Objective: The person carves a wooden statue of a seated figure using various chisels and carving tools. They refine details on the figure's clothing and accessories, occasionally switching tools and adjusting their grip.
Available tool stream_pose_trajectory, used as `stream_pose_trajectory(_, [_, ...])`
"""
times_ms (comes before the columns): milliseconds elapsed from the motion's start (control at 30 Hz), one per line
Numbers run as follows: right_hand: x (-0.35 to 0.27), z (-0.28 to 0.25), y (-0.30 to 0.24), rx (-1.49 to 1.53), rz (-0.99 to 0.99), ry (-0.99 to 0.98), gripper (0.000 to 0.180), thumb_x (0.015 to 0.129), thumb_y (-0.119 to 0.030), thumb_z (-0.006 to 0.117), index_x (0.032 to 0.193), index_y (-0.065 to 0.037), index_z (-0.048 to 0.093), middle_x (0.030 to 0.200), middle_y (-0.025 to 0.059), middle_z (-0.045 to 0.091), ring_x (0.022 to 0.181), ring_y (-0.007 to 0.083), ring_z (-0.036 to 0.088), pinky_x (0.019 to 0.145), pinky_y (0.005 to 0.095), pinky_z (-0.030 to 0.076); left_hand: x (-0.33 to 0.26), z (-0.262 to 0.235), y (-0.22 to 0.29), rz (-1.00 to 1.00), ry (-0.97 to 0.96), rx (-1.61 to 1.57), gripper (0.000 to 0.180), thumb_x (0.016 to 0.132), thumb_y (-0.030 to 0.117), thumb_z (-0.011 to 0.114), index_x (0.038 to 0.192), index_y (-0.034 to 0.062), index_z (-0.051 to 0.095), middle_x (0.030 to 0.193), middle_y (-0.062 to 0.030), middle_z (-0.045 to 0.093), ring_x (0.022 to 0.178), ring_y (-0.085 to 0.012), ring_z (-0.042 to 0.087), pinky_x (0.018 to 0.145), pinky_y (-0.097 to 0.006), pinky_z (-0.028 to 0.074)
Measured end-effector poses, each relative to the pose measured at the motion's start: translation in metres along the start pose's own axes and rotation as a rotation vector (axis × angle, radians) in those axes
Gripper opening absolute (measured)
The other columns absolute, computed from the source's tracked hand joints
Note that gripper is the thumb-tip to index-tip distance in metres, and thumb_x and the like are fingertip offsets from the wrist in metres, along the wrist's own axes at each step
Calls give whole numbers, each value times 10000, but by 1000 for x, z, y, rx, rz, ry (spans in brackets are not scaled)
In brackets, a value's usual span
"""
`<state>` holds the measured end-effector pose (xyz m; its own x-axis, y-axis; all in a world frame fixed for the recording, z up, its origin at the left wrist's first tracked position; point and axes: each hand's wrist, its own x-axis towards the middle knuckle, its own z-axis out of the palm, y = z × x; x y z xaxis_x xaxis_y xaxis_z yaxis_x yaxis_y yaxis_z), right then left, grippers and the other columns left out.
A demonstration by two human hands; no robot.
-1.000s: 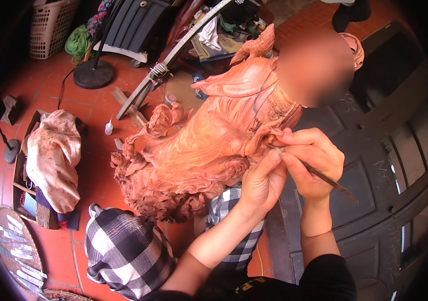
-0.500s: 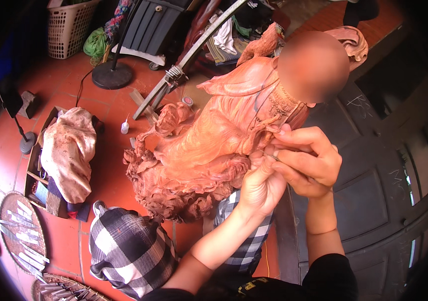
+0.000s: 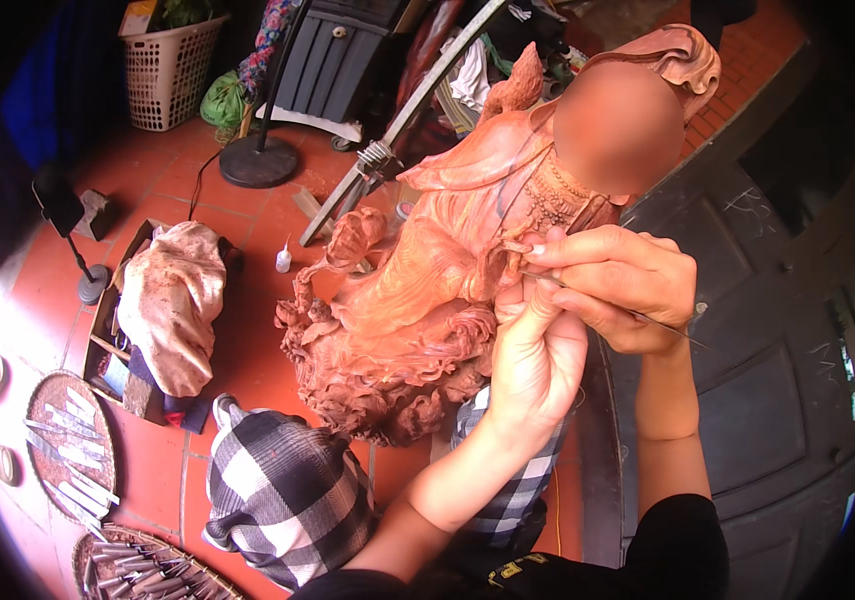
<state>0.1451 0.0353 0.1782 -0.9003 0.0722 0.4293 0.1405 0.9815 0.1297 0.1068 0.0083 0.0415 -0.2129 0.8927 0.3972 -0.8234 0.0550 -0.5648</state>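
A reddish-brown carved wooden statue leans diagonally before me, with flowing robes, a beaded necklace and a rough, curly base. My right hand pinches a thin dark metal rod, like a needle file, against the statue's small carved hand. The rod's rear end sticks out to the right below my fingers; its tip is hard to see. Just below, my left hand is closed, thumb up, with its fingertips at the carved hand. What those fingers grip is hidden.
Checkered cloth covers my legs around the statue's base. Round trays of light blades and dark-handled tools lie lower left. A cloth-draped toolbox, small bottle and stand base are on the tiles. Dark door panels lie right.
The view has shifted, so the floor things appear farther right. My right hand has tilted, and the rod now shows behind its fingers. My left hand stays by the carved hand.
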Motion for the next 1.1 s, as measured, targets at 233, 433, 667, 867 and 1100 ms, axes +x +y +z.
stream_pose_trajectory(233, [6, 0, -7, -60, 3, -7, 183, 806, -136, 772, 850, 33, 718, 932, 169, 744, 793, 270, 745, 662, 300, 585, 8, 0, 1, 27, -135, -14, 570, 966, 6, 591, 1494, 56, 384, 1523, -119, 418, 1451, -214, 346, 1183, -318, 360])
stream_pose_trajectory(433, [-19, -6, -35, -3, 22, 215, 344, 932, -321, 682, 903, 20, 712, 905, 200, 746, 743, 268, 726, 670, 305, 551, -16, 18, -18, -13, -217, 275, 702, 972, 175, 656, 1554, 60, 280, 1519, -152, 427, 1424, -225, 391, 1165, -351, 339])
stream_pose_trajectory(667, [-80, -27, -32, 139, 281, 146, 427, 1044, -344, 490, 1038, 60, 630, 907, 94, 574, 721, 120, 462, 627, 269, 336, -67, 50, 23, 982, -303, 1939, 406, 805, 83, 656, 1198, -9, 615, 1238, -190, 562, 1303, -400, 462, 1048, -442, 390])
stream_pose_trajectory(867, [-37, 22, -76, 348, 224, -28, 173, 998, -98, 560, 958, 50, 641, 807, 47, 540, 727, 118, 464, 631, 251, 344, -113, 76, 57, 569, -351, 2509, 160, 736, 147, 677, 849, 40, 641, 819, -71, 544, 949, -269, 569, 748, -398, 477])
stream_pose_trajectory(1100, [5, 57, -123, 578, 96, 7, 136, 813, -99, 733, 780, 17, 670, 615, 95, 552, 518, 201, 499, 502, 319, 350, -165, 136, 118, 1088, -369, 2662, 347, 733, 159, 753, 1054, 40, 697, 886, -33, 631, 820, -225, 611, 668, -335, 502])
